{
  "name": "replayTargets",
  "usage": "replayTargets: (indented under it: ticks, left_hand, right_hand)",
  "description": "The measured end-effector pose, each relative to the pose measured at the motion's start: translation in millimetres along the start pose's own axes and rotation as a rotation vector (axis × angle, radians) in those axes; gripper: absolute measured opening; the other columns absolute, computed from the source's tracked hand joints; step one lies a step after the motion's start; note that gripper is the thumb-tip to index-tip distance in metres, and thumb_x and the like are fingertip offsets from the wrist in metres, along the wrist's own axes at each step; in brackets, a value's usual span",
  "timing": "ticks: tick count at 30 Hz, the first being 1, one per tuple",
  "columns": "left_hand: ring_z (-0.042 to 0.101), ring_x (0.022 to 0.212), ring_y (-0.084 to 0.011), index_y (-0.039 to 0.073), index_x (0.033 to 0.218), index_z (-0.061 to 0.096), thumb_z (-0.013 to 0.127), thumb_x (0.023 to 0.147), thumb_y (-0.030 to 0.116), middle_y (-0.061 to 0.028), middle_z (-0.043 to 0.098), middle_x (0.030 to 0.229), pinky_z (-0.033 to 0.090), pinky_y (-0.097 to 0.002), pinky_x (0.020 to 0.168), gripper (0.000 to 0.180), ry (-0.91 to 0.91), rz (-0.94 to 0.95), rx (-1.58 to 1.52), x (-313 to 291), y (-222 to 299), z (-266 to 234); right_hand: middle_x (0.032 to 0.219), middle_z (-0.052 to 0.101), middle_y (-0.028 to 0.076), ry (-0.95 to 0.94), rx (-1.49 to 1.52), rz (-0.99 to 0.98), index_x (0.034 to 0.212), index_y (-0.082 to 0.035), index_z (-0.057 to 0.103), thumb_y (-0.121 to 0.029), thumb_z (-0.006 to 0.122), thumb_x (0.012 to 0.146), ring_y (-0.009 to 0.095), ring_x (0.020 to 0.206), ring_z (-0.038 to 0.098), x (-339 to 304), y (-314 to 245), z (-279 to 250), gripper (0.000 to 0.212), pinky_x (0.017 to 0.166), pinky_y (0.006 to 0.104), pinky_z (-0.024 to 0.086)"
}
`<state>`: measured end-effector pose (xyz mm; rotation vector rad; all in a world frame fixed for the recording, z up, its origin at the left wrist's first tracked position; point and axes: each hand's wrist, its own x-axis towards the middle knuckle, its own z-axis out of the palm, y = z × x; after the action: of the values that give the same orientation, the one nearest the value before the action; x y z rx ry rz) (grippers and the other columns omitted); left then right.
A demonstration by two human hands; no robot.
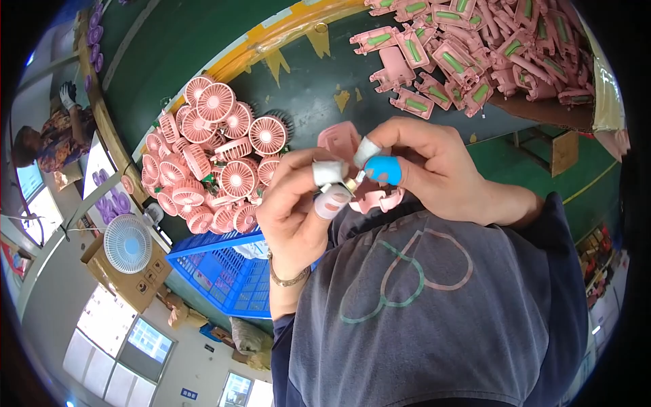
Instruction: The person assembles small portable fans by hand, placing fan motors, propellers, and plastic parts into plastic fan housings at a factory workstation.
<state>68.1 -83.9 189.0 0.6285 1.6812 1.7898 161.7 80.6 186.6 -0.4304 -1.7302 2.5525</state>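
My left hand (296,197), with tape round its thumb and a finger, pinches a small pale part (352,183) with a brass-coloured bit. Opposite it my right hand (437,169) is closed too, with white tape on one finger and blue tape on another; its tips meet at the white end of that small part. Just beyond and below the fingertips show a pink plastic housing (339,139) and a curved pink piece (378,200). Whether these two join is hidden by my fingers.
A heap of pink fan heads (238,178) lies left on the dark green table (319,85). Pink handle shells (454,62) with green strips pile up at the far right beside a cardboard box (553,112). A blue basket (224,271) stands lower left. Another person (61,139) is far left.
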Motion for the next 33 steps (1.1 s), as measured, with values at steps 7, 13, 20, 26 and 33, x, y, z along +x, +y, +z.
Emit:
replayTargets:
  ticks: [7,13,20,26,33]
  left_hand:
    - [0.058,0.089,-0.0190,-0.001,0.095,0.065,0.071,0.079,0.012,-0.0132,0.059,0.101,0.047,-0.0280,0.075,0.022,0.001,0.059,0.091,-3.8,-1.7,-3.5]
    - [0.058,0.090,-0.0182,-0.002,0.098,0.064,0.070,0.080,0.012,-0.0134,0.058,0.103,0.047,-0.0283,0.077,0.023,0.026,0.054,0.002,-3.4,-2.1,-2.8]
    - [0.058,0.094,-0.0188,-0.004,0.101,0.062,0.068,0.081,0.009,-0.0139,0.057,0.104,0.048,-0.0288,0.080,0.025,-0.033,-0.024,-0.029,0.4,-0.9,-7.9]
    - [0.061,0.089,-0.0190,-0.004,0.099,0.063,0.069,0.079,0.004,-0.0133,0.059,0.100,0.050,-0.0284,0.077,0.023,-0.122,-0.117,-0.034,14.1,-1.9,-19.5]
    - [0.063,0.085,-0.0194,-0.006,0.097,0.061,0.066,0.083,0.008,-0.0142,0.059,0.098,0.052,-0.0276,0.074,0.021,0.017,-0.167,-0.321,17.6,-21.3,-20.9]
  right_hand:
    - [0.087,0.060,0.004,-0.059,-0.011,0.038,0.102,0.003,0.057,-0.005,0.055,0.090,0.005,0.077,0.055,-0.8,-2.9,2.9,0.014,0.065,0.0200,0.045]
    - [0.072,0.056,0.001,-0.049,0.017,0.082,0.096,0.003,0.057,-0.005,0.054,0.091,0.003,0.066,0.051,1.7,-8.9,7.2,0.010,0.056,0.0197,0.041]
    - [0.065,0.055,0.002,-0.162,-0.076,0.114,0.090,0.002,0.056,-0.003,0.055,0.087,0.004,0.060,0.053,11.0,-10.4,-4.5,0.007,0.053,0.0205,0.041]
    - [0.064,0.060,0.008,-0.192,0.031,0.284,0.086,0.002,0.054,-0.001,0.052,0.083,0.011,0.055,0.061,18.7,-15.0,-7.3,0.004,0.048,0.0233,0.044]
    - [0.068,0.059,0.004,-0.185,-0.031,0.078,0.086,0.002,0.054,-0.002,0.053,0.086,0.007,0.055,0.055,26.2,-6.4,-2.1,0.004,0.047,0.0223,0.040]
